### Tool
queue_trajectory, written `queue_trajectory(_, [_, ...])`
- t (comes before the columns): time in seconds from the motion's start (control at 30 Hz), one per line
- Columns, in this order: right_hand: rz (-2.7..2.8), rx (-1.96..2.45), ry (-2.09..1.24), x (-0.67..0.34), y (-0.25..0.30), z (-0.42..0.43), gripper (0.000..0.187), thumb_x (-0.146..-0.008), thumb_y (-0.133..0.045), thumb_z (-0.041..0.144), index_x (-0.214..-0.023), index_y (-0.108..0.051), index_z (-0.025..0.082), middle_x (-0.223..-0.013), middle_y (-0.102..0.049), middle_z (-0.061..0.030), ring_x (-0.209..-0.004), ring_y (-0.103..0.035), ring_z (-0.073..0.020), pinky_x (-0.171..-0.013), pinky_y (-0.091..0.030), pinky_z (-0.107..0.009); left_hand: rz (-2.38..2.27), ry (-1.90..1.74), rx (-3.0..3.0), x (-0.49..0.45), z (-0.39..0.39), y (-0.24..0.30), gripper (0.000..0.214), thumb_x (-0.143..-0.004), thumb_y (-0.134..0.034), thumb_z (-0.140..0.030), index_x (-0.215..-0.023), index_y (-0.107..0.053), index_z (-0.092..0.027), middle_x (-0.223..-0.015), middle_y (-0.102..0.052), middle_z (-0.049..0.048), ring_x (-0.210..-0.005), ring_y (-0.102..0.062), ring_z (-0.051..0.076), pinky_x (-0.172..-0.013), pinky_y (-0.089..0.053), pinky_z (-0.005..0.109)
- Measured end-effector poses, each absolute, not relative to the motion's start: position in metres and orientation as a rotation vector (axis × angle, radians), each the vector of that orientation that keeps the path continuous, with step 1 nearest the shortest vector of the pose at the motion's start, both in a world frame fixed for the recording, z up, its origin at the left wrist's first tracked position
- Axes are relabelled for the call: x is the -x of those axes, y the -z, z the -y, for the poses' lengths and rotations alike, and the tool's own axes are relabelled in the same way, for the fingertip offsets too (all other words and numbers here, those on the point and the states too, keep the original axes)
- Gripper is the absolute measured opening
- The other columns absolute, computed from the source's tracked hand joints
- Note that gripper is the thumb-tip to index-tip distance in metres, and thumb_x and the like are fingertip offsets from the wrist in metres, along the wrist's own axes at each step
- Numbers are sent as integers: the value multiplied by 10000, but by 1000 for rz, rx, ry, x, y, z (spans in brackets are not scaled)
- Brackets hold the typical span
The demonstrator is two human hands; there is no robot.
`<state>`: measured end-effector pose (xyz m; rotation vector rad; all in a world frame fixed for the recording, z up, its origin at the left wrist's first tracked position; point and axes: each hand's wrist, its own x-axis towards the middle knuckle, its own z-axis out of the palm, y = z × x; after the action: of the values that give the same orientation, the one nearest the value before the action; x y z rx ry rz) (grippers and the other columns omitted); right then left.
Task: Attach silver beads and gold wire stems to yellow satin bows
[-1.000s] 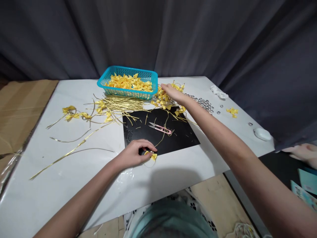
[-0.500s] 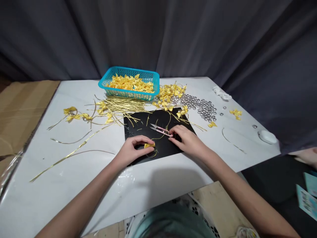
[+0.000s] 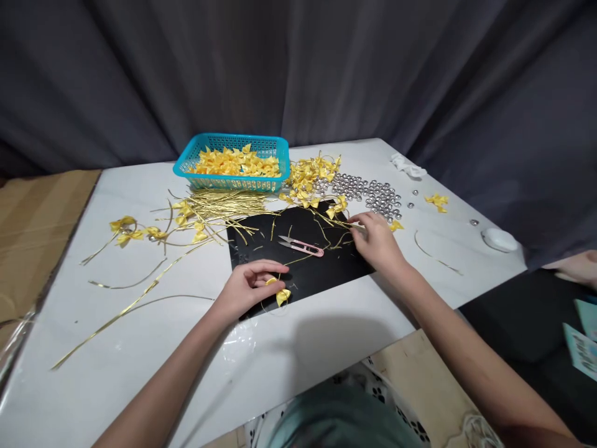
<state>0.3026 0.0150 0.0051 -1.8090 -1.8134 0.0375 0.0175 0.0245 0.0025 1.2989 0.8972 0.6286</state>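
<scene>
My left hand (image 3: 249,287) is closed on a yellow ribbon bow (image 3: 282,297) over the front of a black mat (image 3: 326,271). Part of the bow shows below the thumb, and a thin cord loops beneath it. At the mat's right side, the thumb and forefinger of my right hand (image 3: 377,241) close around gold cord (image 3: 344,222); the exact grip is partly hidden. Pink-handled thread snips (image 3: 303,246) lie on the mat between both hands, blades pointing left and touched by neither.
A blue basket (image 3: 228,182) of yellow bows stands behind a gold cord bundle (image 3: 228,204). Silver beads (image 3: 382,198) spread beside more bows (image 3: 312,174). A white round object (image 3: 499,239) sits at right. Another person's hand (image 3: 578,269) shows at the far right.
My right hand has left the snips' handle and moved right to the mat's edge. The bow in my left hand has turned and hangs lower. The camera view has shifted slightly.
</scene>
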Motion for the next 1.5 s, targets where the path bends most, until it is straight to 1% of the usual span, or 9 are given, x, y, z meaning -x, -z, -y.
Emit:
queue_trajectory(0.17, [2059,1607,-144,-269,-7,-1,160,-877,-438,244,-861,-591,199,-864,-616,-90,-849,-569,-220,-764,-460,-346,-877,-680,-1195,-16,-27,-4,285,-645,-762,-231,-916,-715,-156,-1029,-688,75,-731,-663,124,-691,-523,223])
queue_trajectory(0.3, [2275,1608,-284,-257,-5,3,270,-905,-434,323,-1100,-595,231,-990,-617,-79,-787,-613,-176,-651,-458,-286,-825,-683,-1157,-14,-27,-2,273,-651,-761,-234,-912,-721,-165,-1015,-690,71,-715,-669,128,-682,-526,225])
queue_trajectory(0.43, [2405,1576,-264,-267,-15,-13,300,-939,-358,297,-985,-643,213,-938,-671,-65,-812,-638,-176,-640,-428,-270,-796,-608,-1215,-15,-23,-2,272,-661,-743,-242,-919,-725,-159,-1033,-667,85,-665,-643,116,-609,-510,223])
queue_trajectory(0.67, [2487,1544,63,-289,-70,-84,231,-898,-447,274,-949,-670,239,-975,-695,-30,-883,-624,-202,-655,-370,-284,-776,-500,-1294,-19,-19,-5,248,-670,-715,-218,-912,-730,-166,-993,-651,72,-605,-591,83,-529,-440,198])
queue_trajectory(0.97, [2487,1712,156,-281,-75,-161,193,-839,-504,221,-957,-656,201,-864,-654,-54,-755,-539,-186,-645,-306,-283,-805,-458,-1285,-20,-17,-5,306,-659,-730,-236,-952,-709,-148,-777,-664,44,-542,-531,81,-481,-392,195])
queue_trajectory(1.1, [2420,1704,128,-270,-64,-131,254,-896,-428,264,-1076,-575,161,-922,-635,-83,-814,-540,-198,-659,-323,-282,-814,-472,-1290,-20,-18,-5,353,-651,-742,-270,-979,-699,-148,-903,-672,69,-566,-545,84,-496,-423,202])
queue_trajectory(1.27, [2243,1867,-145,-252,-42,-49,290,-939,-352,301,-842,-585,156,-837,-612,-64,-747,-544,-169,-645,-345,-267,-785,-483,-1293,-21,-17,-6,400,-665,-745,-285,-1033,-676,-144,-1131,-609,106,-717,-618,127,-624,-505,244])
queue_trajectory(1.37, [2318,1895,-236,-244,-25,-13,271,-902,-460,408,-987,-587,184,-964,-600,-59,-900,-546,-190,-682,-376,-265,-776,-506,-1316,-21,-17,-6,393,-669,-746,-271,-1036,-673,-149,-1156,-599,103,-768,-621,139,-661,-518,257])
queue_trajectory(1.5, [2363,1978,-150,-238,-16,1,274,-945,-380,331,-1061,-569,170,-1047,-577,-84,-982,-516,-212,-719,-400,-286,-802,-520,-1348,-20,-16,-6,355,-672,-750,-258,-1008,-686,-160,-1158,-608,91,-765,-617,124,-666,-521,246])
